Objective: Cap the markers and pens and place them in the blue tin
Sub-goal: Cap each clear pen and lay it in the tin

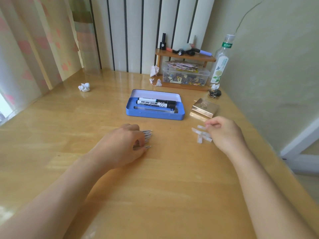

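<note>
The open blue tin [155, 116] lies at the table's middle, holding two capped black-and-white markers [156, 102] and a clear pen [153, 108]. My left hand [124, 145] rests on a row of uncapped clear pens [147, 135] in front of the tin; its fingers pinch the nearest pen, whose tips poke out to the right. My right hand [224, 133] hovers over a small pile of clear pen caps [202, 135], thumb and forefinger closed on one cap [201, 127].
A gold square box [205, 107] sits right of the tin. At the back stand a wooden shelf [185, 56] with small items, a clear storage box [185, 75], a bottle [221, 61] and crumpled paper [84, 87]. The wall runs along the right.
</note>
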